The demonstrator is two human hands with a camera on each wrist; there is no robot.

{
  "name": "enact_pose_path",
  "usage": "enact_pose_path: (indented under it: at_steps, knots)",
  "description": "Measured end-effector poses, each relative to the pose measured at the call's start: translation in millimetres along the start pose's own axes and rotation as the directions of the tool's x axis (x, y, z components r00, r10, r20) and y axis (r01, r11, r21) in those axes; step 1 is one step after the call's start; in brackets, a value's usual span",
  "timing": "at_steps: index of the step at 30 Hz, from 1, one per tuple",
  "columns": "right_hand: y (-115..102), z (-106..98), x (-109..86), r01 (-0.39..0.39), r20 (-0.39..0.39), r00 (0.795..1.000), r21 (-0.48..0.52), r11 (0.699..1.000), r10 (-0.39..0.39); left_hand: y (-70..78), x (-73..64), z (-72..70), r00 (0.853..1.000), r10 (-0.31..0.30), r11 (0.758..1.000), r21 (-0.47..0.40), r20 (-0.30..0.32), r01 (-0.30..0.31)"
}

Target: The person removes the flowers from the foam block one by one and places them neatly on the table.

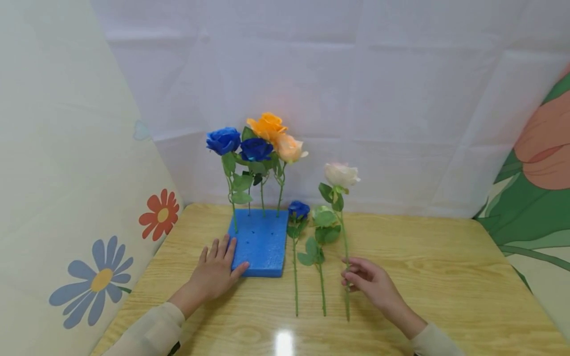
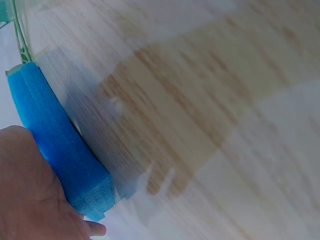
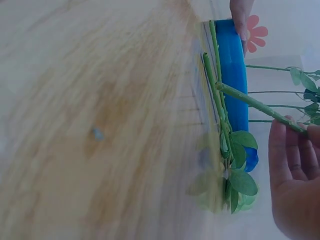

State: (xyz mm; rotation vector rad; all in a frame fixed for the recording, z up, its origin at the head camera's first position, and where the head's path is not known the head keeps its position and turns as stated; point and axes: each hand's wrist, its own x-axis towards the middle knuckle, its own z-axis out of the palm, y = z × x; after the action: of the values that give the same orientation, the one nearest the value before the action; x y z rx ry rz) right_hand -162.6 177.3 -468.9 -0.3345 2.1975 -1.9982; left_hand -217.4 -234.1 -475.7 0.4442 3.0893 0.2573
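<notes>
My left hand rests with spread, straight fingers against the left edge of a blue foam block. In the left wrist view the palm lies along the side of the block. My right hand pinches the green stem of a pale pink-white rose low down, its bloom raised. The right wrist view shows the stem's cut end lifted off the table. Standing in the block are two blue roses, an orange rose and a peach rose. Several small holes show in its top.
Between the block and my right hand, a blue rose and a pale green-white rose lie on the wooden table, stems toward me. A white cloth hangs behind, and flower-printed panels stand at both sides.
</notes>
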Motion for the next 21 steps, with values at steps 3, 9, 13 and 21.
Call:
enact_pose_path:
  at_steps: [3,9,13,21]
  knots:
    - [1,-3,-3.0,-0.036,0.005,0.999,0.005,0.999,0.036,1.7,-1.1,-2.5,1.000,-0.001,1.000,0.003,-0.001,0.001]
    - [4,-10,-7.8,-0.088,0.010,0.996,0.015,0.996,0.088,3.6,-2.3,-5.0,1.000,-0.003,1.000,0.014,-0.001,0.003]
    - [7,-13,-10.4,-0.118,-0.003,0.993,0.013,0.993,0.118,4.1,-2.1,-4.7,1.000,-0.001,1.000,0.005,-0.005,0.001]
    - [8,-21,-14.4,-0.159,-0.004,0.987,0.001,0.987,0.159,3.2,-2.2,-4.5,1.000,-0.001,1.000,0.007,-0.011,0.001]
